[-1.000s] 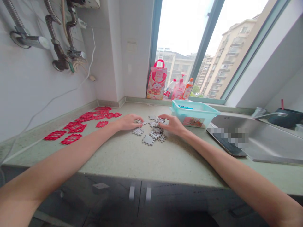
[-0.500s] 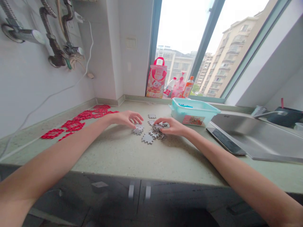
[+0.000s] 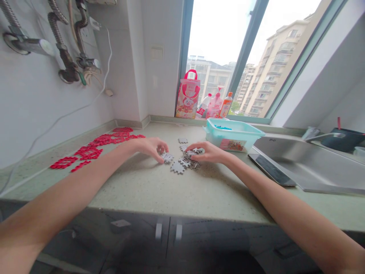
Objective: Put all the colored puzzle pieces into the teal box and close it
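Grey interlocking tiles with notched edges lie in a loose cluster on the counter. My left hand [image 3: 154, 148] has its thumb and fingers closed on the left edge of a grey interlocking tile [image 3: 167, 157] with a cut-out grid. Over the right of the cluster, my right hand [image 3: 208, 152] pinches a grey piece [image 3: 189, 153] between thumb and index finger; its fingers partly hide the pieces below. A solid grey tile [image 3: 177, 168] lies flat in front, and another pale tile [image 3: 183, 140] sits behind.
Red interlocking pieces [image 3: 89, 152] spread along the counter's left side. A turquoise tub [image 3: 248, 131] with blue pieces stands right, near a phone [image 3: 270, 169] at the rim of the steel sink [image 3: 319, 167]. A bag [image 3: 188, 99] and bottles [image 3: 214, 106] line the window.
My left hand has come down slightly and its thumb and fingers have closed on the edge of the grey tile. My right hand stays nearly in place over the cluster.
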Demonstrator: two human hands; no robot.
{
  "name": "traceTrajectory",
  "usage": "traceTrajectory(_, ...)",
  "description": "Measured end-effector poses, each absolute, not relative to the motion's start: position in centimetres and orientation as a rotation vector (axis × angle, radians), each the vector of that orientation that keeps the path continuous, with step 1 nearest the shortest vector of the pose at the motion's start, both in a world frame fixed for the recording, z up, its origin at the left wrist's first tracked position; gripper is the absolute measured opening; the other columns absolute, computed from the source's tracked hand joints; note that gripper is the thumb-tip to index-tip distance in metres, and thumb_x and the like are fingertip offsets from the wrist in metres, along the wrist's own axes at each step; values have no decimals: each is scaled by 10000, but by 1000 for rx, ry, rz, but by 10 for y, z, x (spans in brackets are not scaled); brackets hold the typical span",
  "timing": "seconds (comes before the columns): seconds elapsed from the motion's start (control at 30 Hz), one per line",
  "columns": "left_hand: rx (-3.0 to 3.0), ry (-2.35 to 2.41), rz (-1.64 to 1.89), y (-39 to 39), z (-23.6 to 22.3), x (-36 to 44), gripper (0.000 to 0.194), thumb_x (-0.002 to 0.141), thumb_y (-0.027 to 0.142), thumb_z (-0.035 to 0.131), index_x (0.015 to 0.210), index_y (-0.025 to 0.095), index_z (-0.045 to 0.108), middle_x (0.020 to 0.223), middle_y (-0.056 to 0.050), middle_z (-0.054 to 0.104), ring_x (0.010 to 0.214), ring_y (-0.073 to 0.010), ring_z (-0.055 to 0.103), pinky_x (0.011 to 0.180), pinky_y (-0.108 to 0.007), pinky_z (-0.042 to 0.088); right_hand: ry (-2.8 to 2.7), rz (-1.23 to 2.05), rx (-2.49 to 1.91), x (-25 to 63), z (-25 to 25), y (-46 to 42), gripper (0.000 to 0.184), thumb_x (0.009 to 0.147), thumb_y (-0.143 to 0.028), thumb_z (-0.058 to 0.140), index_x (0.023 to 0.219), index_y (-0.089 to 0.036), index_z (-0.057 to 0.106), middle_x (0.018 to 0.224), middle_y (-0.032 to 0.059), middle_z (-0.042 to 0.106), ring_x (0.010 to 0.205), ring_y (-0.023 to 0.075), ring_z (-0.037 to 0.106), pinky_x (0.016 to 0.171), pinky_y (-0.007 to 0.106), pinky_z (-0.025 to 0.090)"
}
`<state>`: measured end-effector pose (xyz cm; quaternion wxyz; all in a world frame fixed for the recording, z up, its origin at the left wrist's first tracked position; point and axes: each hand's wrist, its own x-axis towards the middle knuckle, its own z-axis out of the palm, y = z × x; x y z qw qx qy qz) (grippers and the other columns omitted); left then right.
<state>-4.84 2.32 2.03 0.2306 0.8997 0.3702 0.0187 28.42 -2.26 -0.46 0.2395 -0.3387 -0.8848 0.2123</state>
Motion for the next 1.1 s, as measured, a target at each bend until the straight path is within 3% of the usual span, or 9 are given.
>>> traceTrajectory(0.17, 2396, 979, 100, 21, 24, -48, 500, 656, 500, 887, 1057, 228, 767, 838, 14, 653, 739, -169, 581, 658, -274, 424, -2413, 486, -954, 285, -8, -21, 365, 869, -385, 802, 1212, -259, 813, 1244, 44, 821, 1161, 257, 759, 1107, 426, 548)
traceTrajectory(0.33, 2282, 839, 155, 11, 28, -37, 574, 657, 517, 907, 1094, 196, 717, 788, 39, 569, 691, -138, 520, 646, -262, 392, -2388, 326, -946, 283, -9, -19, 325, 878, -355, 811, 1190, -264, 809, 1194, 43, 831, 1109, 252, 768, 1055, 406, 560)
traceTrajectory(0.6, 2393, 827, 62, -16, 23, -14, 550, 655, 478, 927, 1075, 214, 690, 790, 33, 616, 726, -160, 554, 659, -276, 386, -2325, -81, -978, 284, -10, -15, 328, 890, -358, 830, 1201, -258, 798, 1157, 63, 824, 1064, 264, 762, 974, 402, 553)
traceTrajectory(0.77, 2391, 812, 60, -17, 20, -13, 614, 657, 526, 933, 1150, 225, 723, 751, 50, 580, 686, -151, 535, 629, -271, 372, -2304, -102, -948, 279, -6, -23, 328, 888, -354, 833, 1198, -251, 796, 1109, 66, 821, 992, 240, 763, 911, 365, 554)
traceTrajectory(1.1, 2361, 1083, 58, 22, 22, -53, 486, 655, 462, 882, 1056, 227, 739, 725, 41, 613, 656, -157, 548, 609, -282, 353, -2330, 36, -868, 263, -6, -38, 322, 894, -335, 815, 1201, -242, 789, 1098, 56, 822, 977, 223, 764, 920, 359, 556)
